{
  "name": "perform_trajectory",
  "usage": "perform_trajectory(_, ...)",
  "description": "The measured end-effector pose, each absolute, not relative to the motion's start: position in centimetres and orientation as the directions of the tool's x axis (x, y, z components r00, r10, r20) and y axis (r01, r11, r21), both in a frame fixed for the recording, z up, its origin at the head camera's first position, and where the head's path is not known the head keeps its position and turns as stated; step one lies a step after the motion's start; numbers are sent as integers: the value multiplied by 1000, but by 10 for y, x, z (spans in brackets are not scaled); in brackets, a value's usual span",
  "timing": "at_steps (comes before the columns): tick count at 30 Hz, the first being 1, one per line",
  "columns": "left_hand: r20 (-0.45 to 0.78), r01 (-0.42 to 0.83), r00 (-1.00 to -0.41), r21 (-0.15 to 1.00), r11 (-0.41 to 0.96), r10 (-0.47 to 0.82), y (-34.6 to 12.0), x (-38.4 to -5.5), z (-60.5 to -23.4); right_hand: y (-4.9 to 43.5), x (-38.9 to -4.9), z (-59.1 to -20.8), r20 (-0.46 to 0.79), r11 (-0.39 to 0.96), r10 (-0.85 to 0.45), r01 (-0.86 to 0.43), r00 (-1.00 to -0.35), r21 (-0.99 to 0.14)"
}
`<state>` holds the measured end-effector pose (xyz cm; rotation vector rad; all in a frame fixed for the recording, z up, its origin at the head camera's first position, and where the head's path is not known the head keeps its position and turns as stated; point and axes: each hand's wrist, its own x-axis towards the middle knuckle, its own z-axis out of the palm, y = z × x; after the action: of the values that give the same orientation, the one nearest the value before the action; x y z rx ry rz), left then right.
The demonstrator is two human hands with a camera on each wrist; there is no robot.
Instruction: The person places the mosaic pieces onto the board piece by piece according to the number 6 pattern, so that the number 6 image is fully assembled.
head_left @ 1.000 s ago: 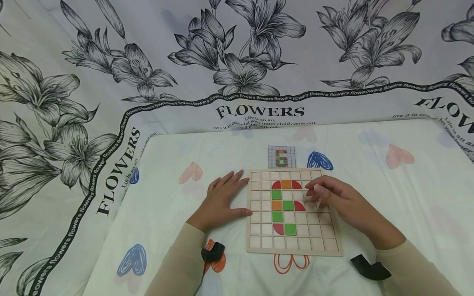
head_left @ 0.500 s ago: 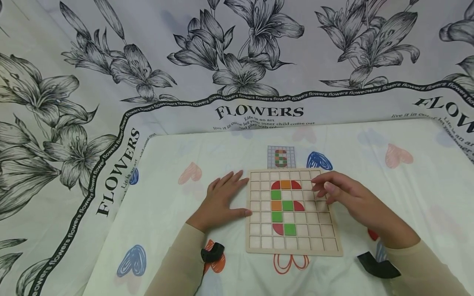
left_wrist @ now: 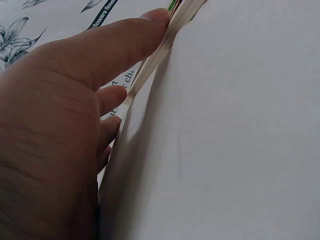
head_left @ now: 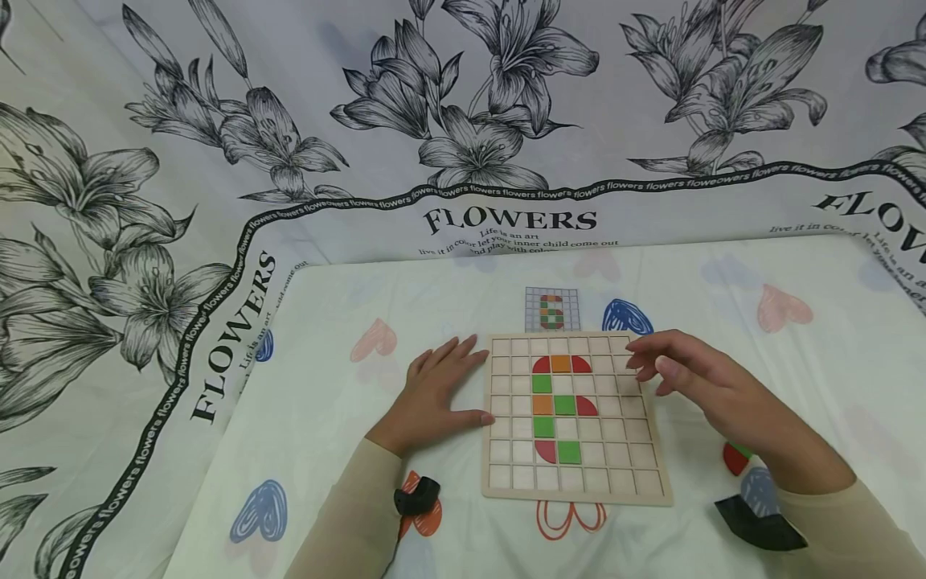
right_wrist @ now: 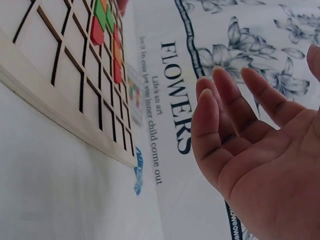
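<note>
A square wooden grid board lies on the table. Red, orange and green tiles sit in some of its cells, with red quarter-rounds such as the red tile and squares such as the green tile. My left hand rests at the board's left side, fingers extended, the thumb touching the edge. In the left wrist view, that thumb lies against the board's side. My right hand hovers by the upper right corner with relaxed fingers. No tile shows in its palm in the right wrist view.
Behind the board lies a small pattern card printed with a coloured figure on a grid. Red and green pieces partly show beside my right forearm. A white cloth with printed hearts covers the table; a flower-printed curtain hangs behind.
My right hand has moved rightward from over the board to its right edge, and pieces beside the forearm have come into view. My left hand and the placed tiles stay put.
</note>
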<state>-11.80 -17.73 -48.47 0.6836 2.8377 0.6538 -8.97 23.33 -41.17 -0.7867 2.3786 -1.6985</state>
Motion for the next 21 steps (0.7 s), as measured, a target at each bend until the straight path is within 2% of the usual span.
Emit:
perform_trajectory(10,-48,399,-883,445,802,466,-177,-117,-482,251,-89,-411,194,290,-450,-348,-872,-891)
perform_trajectory(21,-41,401,-884,448,799,466,-176,-117,-483,271,-83,-427,121,367,-429,-296,-895,-882)
